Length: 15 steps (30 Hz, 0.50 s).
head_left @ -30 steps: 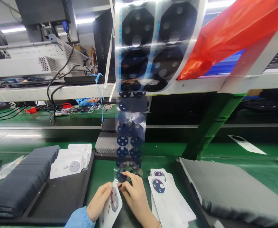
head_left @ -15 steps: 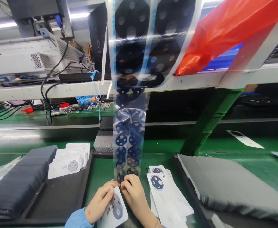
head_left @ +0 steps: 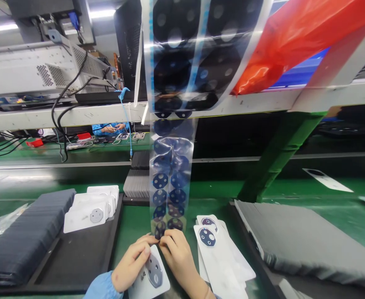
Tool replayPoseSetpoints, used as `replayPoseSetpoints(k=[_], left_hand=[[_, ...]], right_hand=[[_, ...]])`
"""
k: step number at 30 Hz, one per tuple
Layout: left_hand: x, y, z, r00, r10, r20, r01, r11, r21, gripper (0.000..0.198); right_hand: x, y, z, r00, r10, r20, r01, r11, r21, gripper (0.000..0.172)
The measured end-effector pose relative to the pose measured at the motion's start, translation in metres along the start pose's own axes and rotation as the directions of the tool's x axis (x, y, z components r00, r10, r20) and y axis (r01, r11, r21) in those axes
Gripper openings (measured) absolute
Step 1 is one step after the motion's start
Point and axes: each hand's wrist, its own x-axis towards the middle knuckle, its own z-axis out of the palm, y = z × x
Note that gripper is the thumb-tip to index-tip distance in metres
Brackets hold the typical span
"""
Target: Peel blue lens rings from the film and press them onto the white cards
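Note:
My left hand (head_left: 132, 261) grips a white card (head_left: 153, 276) with a grey octagonal plate on it, low in the middle of the view. My right hand (head_left: 177, 257) is pinched at the bottom end of a clear film strip (head_left: 170, 195) that hangs down from above and carries two columns of dark octagonal stickers. The fingertips of both hands meet at the card's top edge. To the right of my right hand lies a pile of white cards (head_left: 219, 257) with dark stickers on them.
A black tray (head_left: 76, 257) at left holds white cards with grey plates (head_left: 91, 207) and a row of dark sheets (head_left: 23, 241). A grey stack (head_left: 300, 236) lies at right. A green post (head_left: 278, 158), shelf, red bag (head_left: 294, 37) and another worker's hands (head_left: 110, 128) are beyond.
The card in my left hand has tilted flatter and lower. My right hand's fingers have closed in on the strip's lowest stickers; the strip has shifted slightly.

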Motion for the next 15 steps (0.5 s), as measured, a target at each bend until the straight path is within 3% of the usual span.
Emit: replayPoseSetpoints(k=[2, 4, 6, 9, 15], left_hand=[[-0.0002, -0.0001, 0.0006, 1.000, 0.010, -0.010, -0.010, 1.000, -0.010, 0.041], [-0.0009, -0.0008, 0.0009, 1.000, 0.020, -0.021, -0.020, 0.999, -0.026, 0.043], [-0.0022, -0.0018, 0.0010, 0.999, 0.016, -0.042, -0.017, 0.999, -0.041, 0.044], [-0.0047, -0.0022, 0.0015, 0.998, 0.037, -0.049, -0.039, 0.999, -0.029, 0.044], [-0.0087, 0.0034, 0.0056, 0.992, 0.123, 0.031, -0.124, 0.990, 0.065, 0.047]], right_hand=[[-0.0010, 0.0009, -0.0005, 1.000, 0.007, -0.023, -0.008, 1.000, -0.023, 0.017], [-0.0002, 0.0015, -0.0025, 0.999, -0.017, -0.044, 0.014, 0.997, -0.081, 0.023], [0.0020, 0.0017, -0.0049, 0.995, -0.086, -0.041, 0.081, 0.990, -0.114, 0.031], [0.0050, 0.0015, -0.0068, 0.986, -0.168, -0.024, 0.165, 0.983, -0.075, 0.030], [0.0068, -0.0020, -0.0067, 0.992, -0.104, -0.075, 0.104, 0.995, -0.002, 0.019]])
